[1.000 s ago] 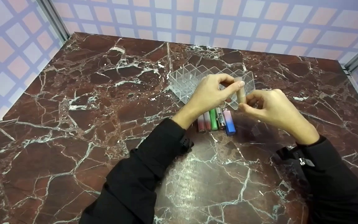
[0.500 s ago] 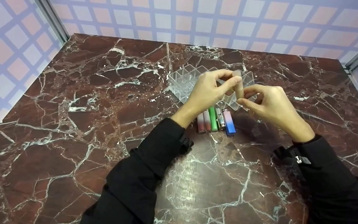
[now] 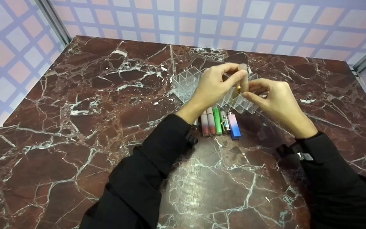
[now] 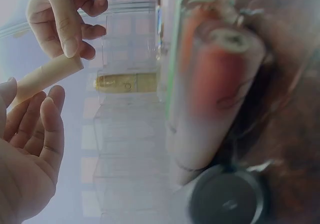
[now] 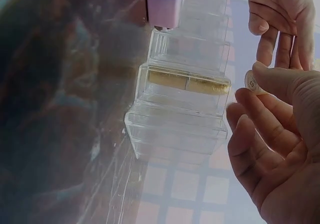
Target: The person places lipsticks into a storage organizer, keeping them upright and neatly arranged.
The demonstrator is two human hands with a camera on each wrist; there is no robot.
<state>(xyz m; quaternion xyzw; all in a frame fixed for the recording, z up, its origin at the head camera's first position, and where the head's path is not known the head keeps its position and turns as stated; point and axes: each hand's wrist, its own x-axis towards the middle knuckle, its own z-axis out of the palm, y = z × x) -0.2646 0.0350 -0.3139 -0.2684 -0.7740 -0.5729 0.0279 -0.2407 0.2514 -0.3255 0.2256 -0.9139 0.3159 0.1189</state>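
Observation:
Above the clear diamond-celled lipstick organizer, both hands share a beige lipstick tube. My left hand pinches its upper end between thumb and fingers. At the lower end, the thumb and fingertips of my right hand grip it. A small round label shows on the tube's end in the right wrist view. Below the held tube, a gold lipstick tube stands upright in one compartment of the organizer.
In front of the organizer lie two red-and-clear lip gloss tubes, a green tube, a silver tube and a pink-and-blue tube. A dark round tube end looms in the left wrist view. Patterned panels border the table's back.
Both hands have moved away from me, farther over the organizer, carrying the beige lipstick tube. The gold lipstick tube in the organizer has come into sight below it.

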